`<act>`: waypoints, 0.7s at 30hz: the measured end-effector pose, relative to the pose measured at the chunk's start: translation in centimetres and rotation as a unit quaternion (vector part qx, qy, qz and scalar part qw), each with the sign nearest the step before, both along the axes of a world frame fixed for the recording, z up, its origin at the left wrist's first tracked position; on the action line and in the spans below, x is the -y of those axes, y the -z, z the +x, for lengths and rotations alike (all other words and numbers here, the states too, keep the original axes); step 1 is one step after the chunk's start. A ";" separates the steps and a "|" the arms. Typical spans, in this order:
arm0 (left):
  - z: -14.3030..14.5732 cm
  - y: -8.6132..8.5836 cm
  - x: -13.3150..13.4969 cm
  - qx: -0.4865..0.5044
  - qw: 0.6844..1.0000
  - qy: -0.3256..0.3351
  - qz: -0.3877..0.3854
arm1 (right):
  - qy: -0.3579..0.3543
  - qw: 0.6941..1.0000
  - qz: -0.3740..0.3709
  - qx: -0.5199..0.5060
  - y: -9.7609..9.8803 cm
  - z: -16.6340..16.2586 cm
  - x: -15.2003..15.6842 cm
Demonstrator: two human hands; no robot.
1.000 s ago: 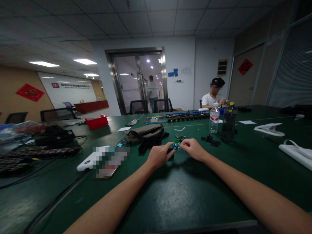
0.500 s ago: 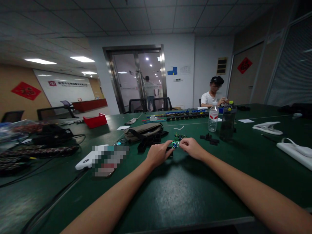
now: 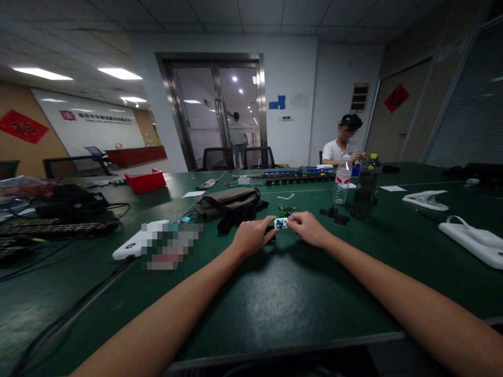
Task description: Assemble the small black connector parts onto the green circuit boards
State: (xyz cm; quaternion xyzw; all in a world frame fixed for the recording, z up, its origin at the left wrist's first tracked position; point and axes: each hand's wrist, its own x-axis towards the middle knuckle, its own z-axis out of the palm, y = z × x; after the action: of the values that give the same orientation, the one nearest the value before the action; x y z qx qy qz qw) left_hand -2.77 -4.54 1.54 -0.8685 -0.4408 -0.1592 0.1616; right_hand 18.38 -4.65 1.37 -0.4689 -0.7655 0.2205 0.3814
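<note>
A small circuit board [image 3: 281, 223] with blue and white parts is held between my two hands, above the green table. Its left edge is pinched by my left hand [image 3: 253, 235], thumb below and fingers above. My right hand [image 3: 308, 228] is closed, with its fingertips at the board's right end. Just behind the board lies a loose pile of green circuit boards [image 3: 288, 210]. A dark piece [image 3: 271, 233], partly hidden, shows beneath the fingers of my left hand. Several black plastic parts [image 3: 335, 215] lie to the right of my right hand.
A grey-brown bag [image 3: 228, 201] and a black tray [image 3: 236, 219] lie left of the boards. Two bottles, one clear [image 3: 341, 183] and one dark [image 3: 365, 189], stand at right. A red bin [image 3: 146, 181] sits at far left. One person [image 3: 341, 144] sits across the table.
The board has turned so that its white face shows more clearly between my hands. Both hands keep hold of it. The whole view has shifted slightly.
</note>
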 end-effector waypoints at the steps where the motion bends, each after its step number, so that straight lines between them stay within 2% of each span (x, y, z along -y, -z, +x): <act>1: 0.0 0.0 0.0 -0.002 1.000 0.002 -0.001 | 0.001 1.000 0.007 0.001 0.2 0.0 0.0; 10: 0.2 -0.2 0.1 -0.007 1.000 0.016 -0.002 | 0.008 0.999 0.031 0.006 0.7 0.4 0.3; 16: 0.3 -0.2 0.1 -0.008 1.000 0.011 0.000 | 0.001 0.999 0.029 0.017 0.4 0.3 0.5; 21: 0.4 -0.1 0.0 -0.008 1.000 0.002 -0.007 | -0.010 1.000 0.005 -0.013 0.5 0.3 0.4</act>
State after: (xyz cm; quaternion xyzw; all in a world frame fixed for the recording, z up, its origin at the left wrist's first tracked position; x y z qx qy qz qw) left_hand -2.35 -4.58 1.66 -0.8718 -0.4385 -0.1495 0.1590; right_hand 18.65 -5.06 0.86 -0.4568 -0.7662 0.2266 0.3910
